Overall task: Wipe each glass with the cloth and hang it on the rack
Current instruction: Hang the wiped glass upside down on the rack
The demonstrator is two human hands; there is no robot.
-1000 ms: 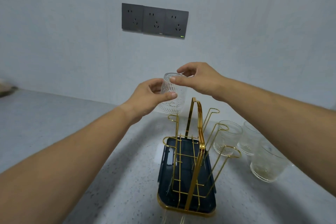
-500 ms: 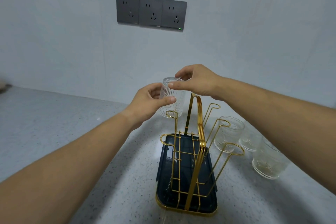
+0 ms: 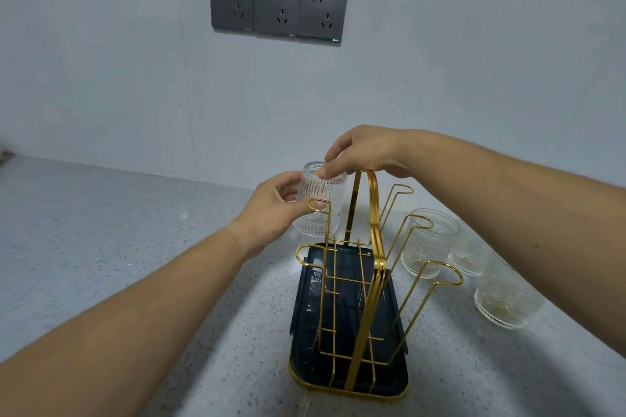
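Note:
A ribbed clear glass [image 3: 320, 201] is held upside down at the far left side of the gold wire rack [image 3: 372, 247], just behind one of its looped prongs. My left hand [image 3: 274, 210] grips the glass's side with thumb and fingers. My right hand [image 3: 359, 151] pinches its upturned base from above. Three more ribbed glasses stand on the counter right of the rack: one [image 3: 427, 240] behind the prongs, one [image 3: 469, 257] partly hidden by my right arm, one [image 3: 504, 301] nearest. No cloth is in view.
The rack stands in a dark tray with a gold rim [image 3: 349, 396] on a speckled grey counter [image 3: 101, 240]. A pale wall rises close behind, carrying three dark sockets [image 3: 277, 7].
Both hands have lowered the glass from above the rack down to the level of the left prongs' tops.

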